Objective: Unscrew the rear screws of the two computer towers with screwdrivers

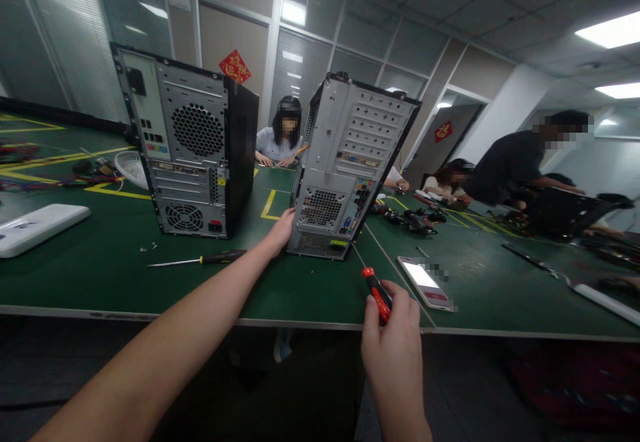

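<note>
A grey computer tower (325,175) stands on the green table, its rear panel with slots, ports and vents facing me and leaning slightly. My left hand (284,229) holds the lower left side of this tower; its fingers are mostly hidden behind the case. In my right hand (395,325) is a red and black screwdriver (379,295), gripped by the handle. The shaft points up and left toward the tower's lower right corner; I cannot tell whether the tip touches it. To the left stands a second computer tower (190,155), its rear also facing me.
Another screwdriver (200,260) lies before the left tower. A phone (425,282) rests right of my screwdriver, with cable bundles (410,220) behind. A white device (43,229) sits far left. One person (286,132) sits across the table; another person (520,155) leans over it at right.
</note>
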Tool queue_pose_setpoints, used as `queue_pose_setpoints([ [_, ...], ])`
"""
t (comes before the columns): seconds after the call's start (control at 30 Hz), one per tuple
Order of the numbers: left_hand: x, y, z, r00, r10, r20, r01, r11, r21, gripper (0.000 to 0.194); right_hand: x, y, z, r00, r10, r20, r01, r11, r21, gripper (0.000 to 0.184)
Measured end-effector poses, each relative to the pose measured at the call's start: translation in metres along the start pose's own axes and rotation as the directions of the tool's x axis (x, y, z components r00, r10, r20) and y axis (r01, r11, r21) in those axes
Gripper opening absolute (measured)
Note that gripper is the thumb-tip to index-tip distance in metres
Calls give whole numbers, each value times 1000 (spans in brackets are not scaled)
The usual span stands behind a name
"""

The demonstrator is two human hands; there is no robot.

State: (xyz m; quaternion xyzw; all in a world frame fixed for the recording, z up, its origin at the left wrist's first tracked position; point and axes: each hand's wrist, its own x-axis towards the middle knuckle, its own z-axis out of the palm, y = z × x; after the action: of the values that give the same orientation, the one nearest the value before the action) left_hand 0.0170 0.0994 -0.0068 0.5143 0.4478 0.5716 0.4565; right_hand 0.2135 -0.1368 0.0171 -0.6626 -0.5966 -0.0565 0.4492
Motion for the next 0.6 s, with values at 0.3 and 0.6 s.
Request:
queue_pose_setpoints([
  [0.3,-3,3,1,1000,-2,-4,2,1000,-12,50,-1,2,5,1000,-14,-10,14,999,43,28],
  [0.6,-4,5,0,999,-33,-2,33,999,-6,54,-1,2,3,1000,-8,14,8,999,34,32],
])
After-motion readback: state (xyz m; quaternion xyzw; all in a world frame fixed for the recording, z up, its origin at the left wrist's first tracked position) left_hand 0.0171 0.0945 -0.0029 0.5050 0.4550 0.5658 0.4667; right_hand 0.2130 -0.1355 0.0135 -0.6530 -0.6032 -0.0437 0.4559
